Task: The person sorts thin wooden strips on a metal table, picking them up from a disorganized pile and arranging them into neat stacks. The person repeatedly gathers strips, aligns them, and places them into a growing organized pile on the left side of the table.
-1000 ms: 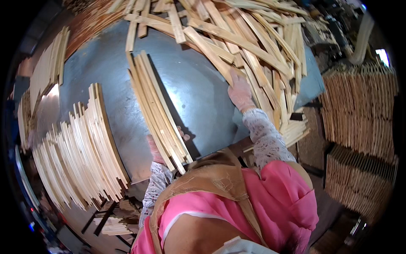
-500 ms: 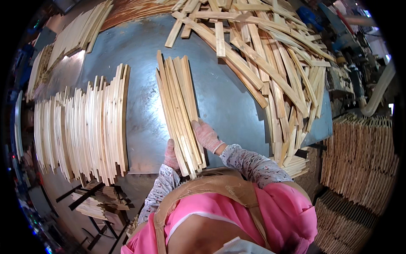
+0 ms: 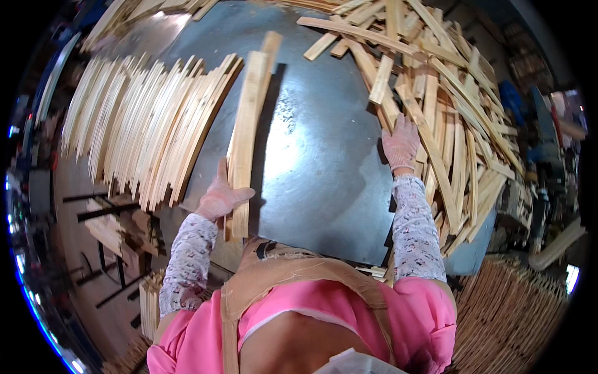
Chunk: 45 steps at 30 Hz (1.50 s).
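Both my hands wear pale pink work gloves. On the left, my left hand [image 3: 223, 198] is closed around the near end of a bundle of wooden slats [image 3: 248, 128], its thumb lying across the top. The bundle stands on edge on the grey metal table [image 3: 324, 162], its far ends uneven. Reaching out to the right, my right hand [image 3: 402, 146] lies with fingers stretched over the left edge of a jumbled pile of loose slats [image 3: 430, 112]. Its fingertips touch a slat there; the palm side is hidden.
Left of the bundle, a long row of slats [image 3: 146, 124] stands packed side by side. Further slats [image 3: 134, 15] lie at the far left. Below the table's left edge is a dark metal frame [image 3: 109, 212] with wood. Stacked wood [image 3: 511, 318] stands at the lower right.
The bundle has shifted left towards the row and now tilts the other way. My right hand has let go of it and moved right to the loose pile; my left hand stays on it.
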Each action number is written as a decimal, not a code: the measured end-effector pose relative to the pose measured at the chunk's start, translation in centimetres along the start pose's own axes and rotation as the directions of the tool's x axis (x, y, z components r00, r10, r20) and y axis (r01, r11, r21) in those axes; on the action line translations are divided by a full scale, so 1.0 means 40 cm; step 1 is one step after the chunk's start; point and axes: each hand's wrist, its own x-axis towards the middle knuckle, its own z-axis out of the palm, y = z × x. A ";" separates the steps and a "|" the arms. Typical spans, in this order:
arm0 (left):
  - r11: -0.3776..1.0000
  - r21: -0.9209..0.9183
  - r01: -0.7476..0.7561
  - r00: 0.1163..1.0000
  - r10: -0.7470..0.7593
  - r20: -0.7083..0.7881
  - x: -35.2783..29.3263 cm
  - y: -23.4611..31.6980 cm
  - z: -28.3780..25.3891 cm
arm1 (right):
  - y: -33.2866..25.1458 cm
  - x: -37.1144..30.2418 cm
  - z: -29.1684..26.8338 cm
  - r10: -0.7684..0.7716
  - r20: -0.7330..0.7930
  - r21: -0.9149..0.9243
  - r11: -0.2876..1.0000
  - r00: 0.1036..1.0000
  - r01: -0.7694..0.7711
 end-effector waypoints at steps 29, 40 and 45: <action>0.971 0.070 -0.230 0.921 0.240 -0.308 0.564 0.120 -0.479 | -0.628 0.005 0.092 0.141 0.593 0.341 0.848 0.793 -0.406; 0.941 0.332 -0.056 0.930 0.170 -0.325 1.492 0.477 -0.860 | -0.685 0.015 0.120 0.308 0.499 0.211 0.863 0.810 -0.458; 0.920 0.390 -0.042 0.842 0.243 -0.482 1.749 0.476 -0.869 | -0.675 -0.010 0.151 0.274 0.441 0.203 0.897 0.855 -0.392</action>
